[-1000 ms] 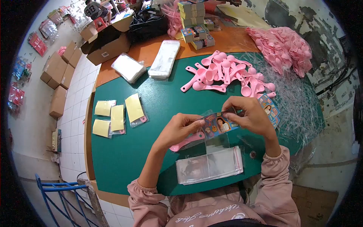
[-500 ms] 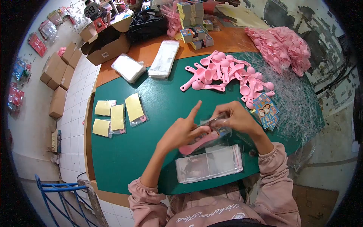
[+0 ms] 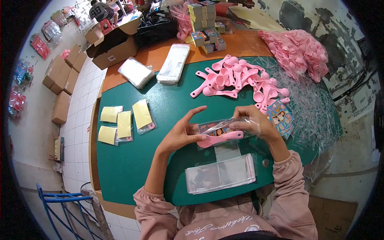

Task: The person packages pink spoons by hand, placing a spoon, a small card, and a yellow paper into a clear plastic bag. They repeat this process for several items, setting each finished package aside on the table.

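A clear plastic bag (image 3: 249, 127) holding a pink measuring spoon (image 3: 220, 138) and a blue printed card (image 3: 212, 128) is stretched between my hands. My left hand (image 3: 182, 135) pinches the bag's left end by the spoon's bowl, thumb in front and index finger raised. My right hand (image 3: 258, 123) has its fingers closed at the right end, partly behind the film, by the card's edge. Below them lies a stack of flat clear bags (image 3: 220, 174). Loose blue cards (image 3: 281, 116) lie just right of my right hand.
Pink spoons (image 3: 236, 76) are heaped at the table's back. Filled bags with yellow card backs (image 3: 125, 123) lie left. Further bag stacks (image 3: 173, 64), card bundles (image 3: 203, 24) and bagged spoons (image 3: 298, 52) stand behind. Clear plastic scraps (image 3: 312, 112) cover the right side. A person (image 3: 102, 12) sits far off.
My hands have moved apart, and the bag with spoon and card now lies stretched nearly level between them. The spoon has turned flatter and moved slightly up and right.
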Motion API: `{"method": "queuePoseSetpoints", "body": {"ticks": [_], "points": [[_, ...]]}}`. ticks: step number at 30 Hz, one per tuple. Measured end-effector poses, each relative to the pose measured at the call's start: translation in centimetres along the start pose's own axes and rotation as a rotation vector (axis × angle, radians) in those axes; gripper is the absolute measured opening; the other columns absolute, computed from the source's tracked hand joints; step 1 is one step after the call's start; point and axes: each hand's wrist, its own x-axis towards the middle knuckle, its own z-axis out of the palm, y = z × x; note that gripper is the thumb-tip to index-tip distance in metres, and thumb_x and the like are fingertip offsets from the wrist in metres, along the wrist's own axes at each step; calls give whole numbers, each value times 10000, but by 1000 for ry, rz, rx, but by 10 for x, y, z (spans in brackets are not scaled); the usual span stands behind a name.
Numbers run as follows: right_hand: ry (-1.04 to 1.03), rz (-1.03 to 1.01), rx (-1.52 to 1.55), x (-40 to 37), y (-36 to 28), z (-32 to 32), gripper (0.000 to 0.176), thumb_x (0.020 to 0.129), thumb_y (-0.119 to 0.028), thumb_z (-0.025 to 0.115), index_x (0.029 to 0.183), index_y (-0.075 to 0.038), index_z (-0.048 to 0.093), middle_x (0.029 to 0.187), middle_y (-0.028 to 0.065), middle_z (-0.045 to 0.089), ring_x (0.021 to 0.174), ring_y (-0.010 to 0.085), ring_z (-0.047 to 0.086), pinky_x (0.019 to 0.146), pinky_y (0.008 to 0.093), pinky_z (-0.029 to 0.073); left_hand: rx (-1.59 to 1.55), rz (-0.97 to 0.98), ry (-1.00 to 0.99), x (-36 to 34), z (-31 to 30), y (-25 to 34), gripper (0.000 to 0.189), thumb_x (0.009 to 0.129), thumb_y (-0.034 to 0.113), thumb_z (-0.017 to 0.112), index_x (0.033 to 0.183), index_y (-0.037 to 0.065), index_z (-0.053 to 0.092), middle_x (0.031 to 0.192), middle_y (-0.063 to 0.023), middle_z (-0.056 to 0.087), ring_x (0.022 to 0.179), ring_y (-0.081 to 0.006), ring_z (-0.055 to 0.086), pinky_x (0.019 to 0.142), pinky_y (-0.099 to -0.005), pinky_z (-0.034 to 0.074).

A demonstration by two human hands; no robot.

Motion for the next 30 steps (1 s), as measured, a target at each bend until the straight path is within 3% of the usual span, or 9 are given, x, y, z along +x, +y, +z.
{"method": "queuePoseSetpoints", "body": {"ticks": [3,5,7,8,9,11,15,27,30], "points": [[144,-144,-77,2,3,2,177,726,-133,672,822,-4,601,720,21,574,649,69,505,597,222,425,38,-1,0,-1,2,-3,755,738,63,677,1349,107,235,814,-62,581,761,-101,564,669,-220,453],[256,-195,-148,4,-3,9,182,724,-132,671,835,-4,605,731,42,589,651,89,531,602,233,440,485,184,522,0,10,-25,708,766,68,647,1346,102,241,926,-123,574,865,-153,577,730,-259,475],[436,-316,-305,1,-18,25,200,727,-138,663,859,-1,601,760,92,603,668,164,581,626,268,469,438,88,414,-10,23,-21,634,859,151,546,1362,108,164,1037,-173,540,951,-219,570,785,-317,482],[304,-344,-398,-3,-21,27,244,728,-133,654,927,-7,587,887,126,584,773,244,592,696,305,481,-20,-19,300,-14,33,-24,619,890,199,486,1368,125,100,1058,-188,535,967,-243,568,796,-339,481],[305,-339,-397,-5,-21,29,244,728,-133,654,927,-7,587,887,126,584,773,244,592,696,305,481,-478,-129,176,-17,40,-25,606,921,246,426,1374,142,36,1079,-203,531,983,-267,566,808,-361,479],[84,-518,-568,-9,-20,36,304,715,-132,658,984,-23,566,991,127,538,878,267,558,752,316,462,-457,-158,171,-22,44,-24,595,946,285,338,1366,180,-70,1102,-229,522,1000,-299,558,836,-387,467],[-45,-399,-621,-16,-20,41,276,701,-105,656,949,-38,557,989,121,491,910,285,518,779,350,440,-349,-223,185,-26,44,-25,596,945,183,347,1368,198,-71,1088,-236,528,976,-288,573,823,-384,483],[18,-489,-707,-5,4,70,177,724,-140,620,822,-45,507,840,101,447,810,276,482,702,371,382,-100,-215,223,-28,45,-25,559,930,101,370,1387,150,50,975,-153,568,868,-194,588,759,-321,509],[17,-522,-867,-7,2,75,200,700,-142,636,803,-46,493,845,121,462,841,285,484,758,402,383,-127,-187,247,-23,40,-36,538,913,70,389,1374,135,122,902,-122,577,809,-157,587,725,-294,519]]}}
